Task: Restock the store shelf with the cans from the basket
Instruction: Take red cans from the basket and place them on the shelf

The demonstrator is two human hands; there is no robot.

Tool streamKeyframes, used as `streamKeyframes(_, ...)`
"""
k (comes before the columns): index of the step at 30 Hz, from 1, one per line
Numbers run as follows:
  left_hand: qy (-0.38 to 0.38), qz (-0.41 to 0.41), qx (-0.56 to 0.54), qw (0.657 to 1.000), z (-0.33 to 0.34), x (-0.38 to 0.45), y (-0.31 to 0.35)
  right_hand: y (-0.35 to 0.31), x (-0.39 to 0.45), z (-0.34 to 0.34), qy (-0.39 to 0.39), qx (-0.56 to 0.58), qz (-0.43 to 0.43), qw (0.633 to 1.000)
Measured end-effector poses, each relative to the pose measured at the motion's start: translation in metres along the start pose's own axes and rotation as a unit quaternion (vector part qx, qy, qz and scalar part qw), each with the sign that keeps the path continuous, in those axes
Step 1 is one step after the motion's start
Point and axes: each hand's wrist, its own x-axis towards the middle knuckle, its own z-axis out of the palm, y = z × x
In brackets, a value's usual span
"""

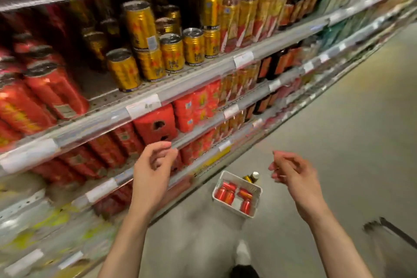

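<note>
Hanging loosely curled and empty, the left hand point(155, 165) and right hand point(291, 171) held nothing. Below their fingertips, the white slatted plastic basket point(255, 204) on the floor kept several red metal cans point(225, 193), so restocking the metal shelf point(144, 95) above looked unfinished.

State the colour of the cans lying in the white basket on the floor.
Red cans lie in the basket; the head view, the only one, shows them.
</note>
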Motion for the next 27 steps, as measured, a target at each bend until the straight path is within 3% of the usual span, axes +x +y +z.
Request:
streamKeyframes(9,-0.064,-0.067,0.056,0.994,0.164,0.038,-0.033,0.061,0.105,-0.107,0.053,0.011,0.078,0.995)
streamKeyframes(15,-0.085,-0.113,0.081,0.987,0.256,0.076,-0.096,0.127,0.198,-0.143,0.051,-0.023,0.128,0.99)
streamKeyframes(20,-0.115,-0.165,0.109,0.973,0.304,0.104,-0.207,0.229,0.263,-0.138,0.028,-0.06,0.165,0.984)
streamKeyframes(27,-0.18,-0.166,0.19,0.951,0.344,0.134,-0.442,0.44,0.345,-0.092,-0.022,-0.144,0.155,0.977)
